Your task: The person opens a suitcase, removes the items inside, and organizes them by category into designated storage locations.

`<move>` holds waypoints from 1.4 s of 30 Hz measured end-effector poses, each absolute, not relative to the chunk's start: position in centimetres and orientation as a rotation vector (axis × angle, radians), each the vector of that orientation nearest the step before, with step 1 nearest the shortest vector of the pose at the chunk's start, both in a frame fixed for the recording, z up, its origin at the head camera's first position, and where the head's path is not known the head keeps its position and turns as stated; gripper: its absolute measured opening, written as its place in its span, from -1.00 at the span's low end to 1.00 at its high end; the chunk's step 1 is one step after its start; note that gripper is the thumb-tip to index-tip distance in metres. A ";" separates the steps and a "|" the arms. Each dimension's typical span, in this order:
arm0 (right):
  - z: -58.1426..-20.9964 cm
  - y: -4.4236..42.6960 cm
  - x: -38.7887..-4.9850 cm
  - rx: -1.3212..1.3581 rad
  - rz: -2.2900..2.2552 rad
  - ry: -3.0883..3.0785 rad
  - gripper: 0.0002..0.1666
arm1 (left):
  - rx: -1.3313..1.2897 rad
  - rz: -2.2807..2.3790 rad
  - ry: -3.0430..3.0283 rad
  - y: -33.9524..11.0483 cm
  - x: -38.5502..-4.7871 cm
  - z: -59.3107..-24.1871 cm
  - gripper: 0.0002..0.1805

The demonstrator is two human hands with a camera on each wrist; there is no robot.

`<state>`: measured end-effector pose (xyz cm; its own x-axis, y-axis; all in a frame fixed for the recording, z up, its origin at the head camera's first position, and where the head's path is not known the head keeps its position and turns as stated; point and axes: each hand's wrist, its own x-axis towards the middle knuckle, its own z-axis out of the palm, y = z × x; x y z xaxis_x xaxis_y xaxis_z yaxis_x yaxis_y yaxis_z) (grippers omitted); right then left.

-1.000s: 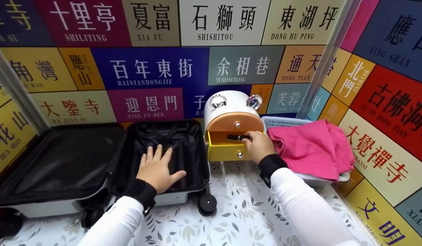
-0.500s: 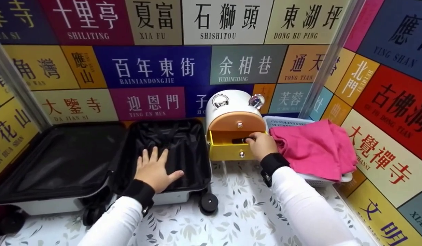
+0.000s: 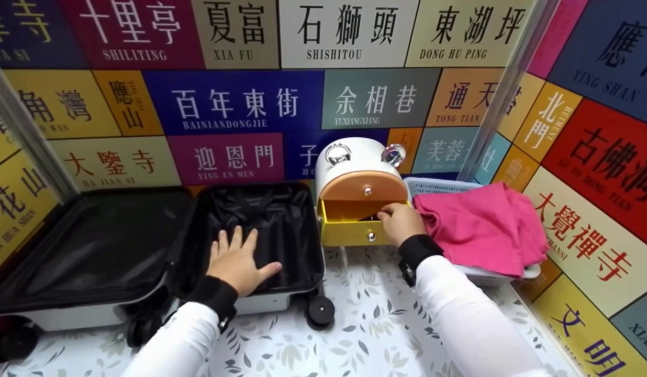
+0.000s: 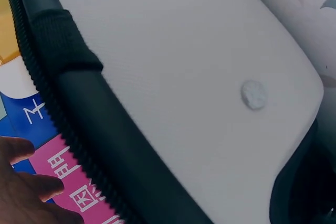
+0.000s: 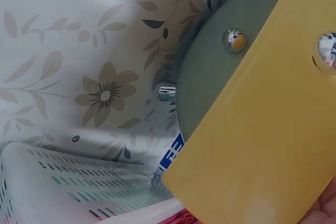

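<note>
My left hand, fingers spread, is over the right half of a black-lined suitcase; whether it touches the lining I cannot tell. In the left wrist view its fingertips show beyond the zipped edge. My right hand reaches into the pulled-out yellow drawer of a small white frog-like cabinet. Its thumb and fingers pinch a slim black pen-like thing, mostly hidden by the drawer front and the hand. The right wrist view shows the drawer's yellow front and part of the hand.
The suitcase's other half lies open at left. A pale blue basket with a pink cloth stands right of the cabinet. Lettered panels wall the back and sides. A leaf-patterned surface spreads in front.
The black pen-like thing has gone down into the drawer, so less of it shows. My right hand stays at the drawer. The left hand has barely moved.
</note>
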<state>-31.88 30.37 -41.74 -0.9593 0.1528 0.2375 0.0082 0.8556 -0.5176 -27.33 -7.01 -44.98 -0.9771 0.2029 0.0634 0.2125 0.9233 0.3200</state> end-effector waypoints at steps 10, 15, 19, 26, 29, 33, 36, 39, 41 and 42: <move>-42.2 30.3 -31.8 -0.131 0.762 -2.760 -0.65 | -0.324 -0.506 -3.055 -6.9 -27.2 -44.7 0.18; -42.5 30.2 -31.7 -0.139 0.772 -2.748 -0.65 | -0.325 -0.508 -3.056 -7.0 -27.3 -44.8 0.19; -43.0 30.1 -31.5 -0.113 0.775 -2.703 -0.65 | -0.324 -0.516 -3.052 -6.9 -27.4 -44.7 0.20; -45.1 29.9 -31.0 0.001 0.803 -2.408 -0.78 | -0.328 -0.508 -3.056 -6.8 -27.5 -44.9 0.20; -46.2 29.6 -30.5 0.082 0.778 -2.272 -0.87 | -0.328 -0.507 -3.054 -6.8 -27.5 -44.9 0.20; -47.5 28.9 -29.8 0.176 0.689 -2.169 -0.84 | -0.322 -0.507 -3.054 -6.8 -27.5 -44.6 0.19; -48.5 28.5 -29.4 0.222 0.651 -2.137 -0.77 | -0.320 -0.503 -3.053 -6.8 -27.5 -44.5 0.18; -49.2 28.3 -29.1 0.273 0.617 -2.185 -0.79 | -0.321 -0.504 -3.052 -6.7 -27.4 -44.4 0.18; -49.4 28.1 -28.8 0.292 0.609 -2.244 -0.81 | -0.318 -0.503 -3.055 -6.8 -27.4 -44.4 0.18; -49.4 28.1 -28.8 0.294 0.604 -2.275 -0.82 | -0.318 -0.506 -3.055 -6.8 -27.4 -44.4 0.18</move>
